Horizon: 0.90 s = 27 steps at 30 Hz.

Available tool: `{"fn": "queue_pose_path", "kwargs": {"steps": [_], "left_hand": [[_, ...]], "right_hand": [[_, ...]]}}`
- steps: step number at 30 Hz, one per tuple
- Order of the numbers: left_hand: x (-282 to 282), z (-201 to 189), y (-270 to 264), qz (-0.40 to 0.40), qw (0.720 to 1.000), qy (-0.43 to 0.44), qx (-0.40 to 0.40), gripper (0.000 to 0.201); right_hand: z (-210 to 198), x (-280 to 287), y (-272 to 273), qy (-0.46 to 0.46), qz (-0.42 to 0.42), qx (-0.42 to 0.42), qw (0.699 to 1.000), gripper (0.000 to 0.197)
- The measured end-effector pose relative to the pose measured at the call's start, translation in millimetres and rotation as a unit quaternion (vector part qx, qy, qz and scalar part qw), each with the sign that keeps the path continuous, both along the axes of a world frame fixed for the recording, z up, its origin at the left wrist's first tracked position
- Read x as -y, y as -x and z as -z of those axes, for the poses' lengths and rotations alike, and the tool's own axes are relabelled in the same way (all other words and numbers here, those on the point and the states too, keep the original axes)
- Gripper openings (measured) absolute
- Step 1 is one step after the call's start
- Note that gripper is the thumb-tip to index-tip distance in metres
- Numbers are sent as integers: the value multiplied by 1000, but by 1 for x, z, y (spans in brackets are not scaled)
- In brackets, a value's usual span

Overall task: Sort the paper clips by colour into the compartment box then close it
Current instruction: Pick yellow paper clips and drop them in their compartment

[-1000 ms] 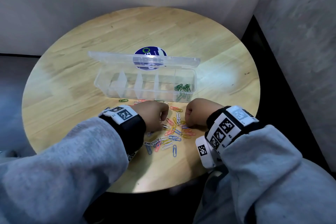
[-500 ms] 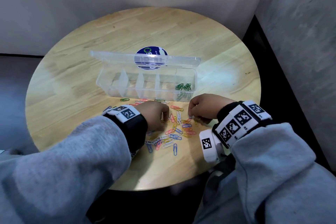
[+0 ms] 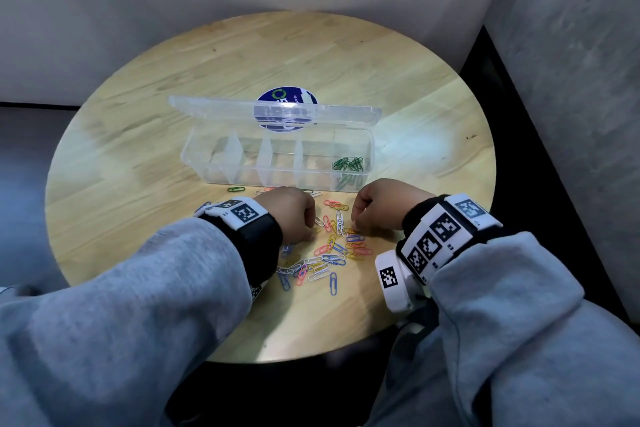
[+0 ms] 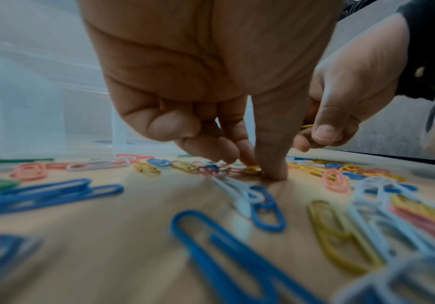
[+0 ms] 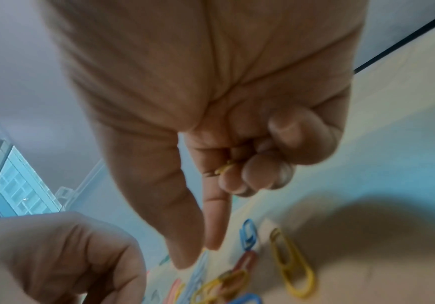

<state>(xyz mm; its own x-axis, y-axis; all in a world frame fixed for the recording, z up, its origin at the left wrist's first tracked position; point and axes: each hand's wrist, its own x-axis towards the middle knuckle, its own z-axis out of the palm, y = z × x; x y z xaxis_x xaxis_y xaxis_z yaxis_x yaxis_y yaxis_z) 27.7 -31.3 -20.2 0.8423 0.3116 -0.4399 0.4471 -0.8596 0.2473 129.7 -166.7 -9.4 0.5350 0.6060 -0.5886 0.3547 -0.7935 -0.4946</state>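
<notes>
A clear compartment box (image 3: 214, 163) stands open on the round table, lid (image 3: 242, 107) tilted back. Green clips (image 3: 349, 165) lie in its rightmost compartment; the others look bare. Mixed coloured paper clips (image 3: 329, 253) are scattered in front of it. My left hand (image 3: 311, 229) is down in the pile, and its thumb and forefinger (image 4: 255, 164) pinch a yellow clip (image 4: 251, 170) against the wood. My right hand (image 3: 356, 222) hovers just right of it, with a yellow clip (image 5: 224, 168) tucked under its curled fingers while forefinger and thumb point down.
A blue round sticker (image 3: 287, 97) shows behind the lid. One green clip (image 3: 236, 189) lies alone left of the pile, near the box front. The table edge (image 3: 311, 357) is close to my body; grey walls stand behind and to the right.
My right hand lifted slightly off the pile and its wrist swung out to the right. The left hand stayed in the pile, barely shifting.
</notes>
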Motion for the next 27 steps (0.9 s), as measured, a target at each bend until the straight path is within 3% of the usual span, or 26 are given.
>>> {"fn": "queue_pose_path", "kwargs": {"steps": [5, 8, 10, 13, 16, 20, 25, 27], "left_hand": [[-3, 1, 0, -17, 999, 38, -25, 21], [-6, -3, 2, -45, 995, 92, -12, 23], [-8, -10, 1, -69, 985, 158, 4, 25], [-11, -20, 0, -122, 939, 320, 40, 27], [-11, -27, -2, -158, 902, 398, 52, 25], [-4, -34, -4, -200, 878, 433, 33, 28], [5, -26, -6, -273, 833, 480, 24, 29], [9, -24, -7, -277, 830, 483, 21, 23]], "right_hand": [[3, -3, -3, -6, 3, -13, 1000, 10], [3, -4, -9, -54, 50, -97, 993, 30], [1, -3, -13, -99, 94, -145, 980, 36], [-3, 0, -17, -124, 105, -167, 972, 30], [-4, 4, -19, -52, 68, -67, 994, 12], [-1, 9, -16, 52, 4, 63, 997, 10], [9, 10, -11, 128, -23, 114, 985, 22], [12, 9, -7, 145, -38, 138, 979, 30]]}}
